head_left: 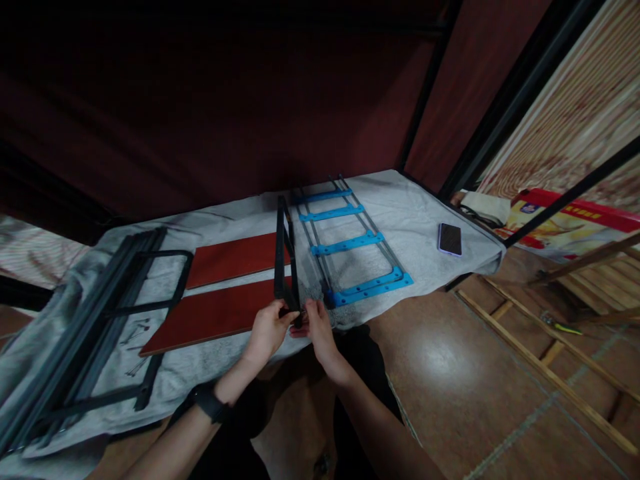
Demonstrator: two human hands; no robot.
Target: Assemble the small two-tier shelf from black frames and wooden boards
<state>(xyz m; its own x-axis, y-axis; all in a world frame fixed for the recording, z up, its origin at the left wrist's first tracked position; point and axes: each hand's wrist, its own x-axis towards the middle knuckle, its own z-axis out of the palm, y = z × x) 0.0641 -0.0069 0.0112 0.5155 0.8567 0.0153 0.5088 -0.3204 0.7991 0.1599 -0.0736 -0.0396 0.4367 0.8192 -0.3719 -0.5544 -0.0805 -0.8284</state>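
A dark metal frame (279, 257) stands upright on the cloth in front of me. My left hand (267, 333), with a dark watch on its wrist, pinches the frame's near lower corner. Right beside it, my right hand (320, 333) has its fingers closed at the same corner; whatever small thing they hold is too dim to make out. Two reddish-brown boards (215, 313) lie left of the frame. To its right is a rack of blue brackets (347, 245) joined by thin grey rods.
Long grey tubes (95, 333) and another black frame (145, 309) lie at the left, near several small screws or tools (135, 333). A phone (449, 239) rests on the grey cloth (415, 220). A wooden ladder-like frame (530, 360) lies on the floor, right.
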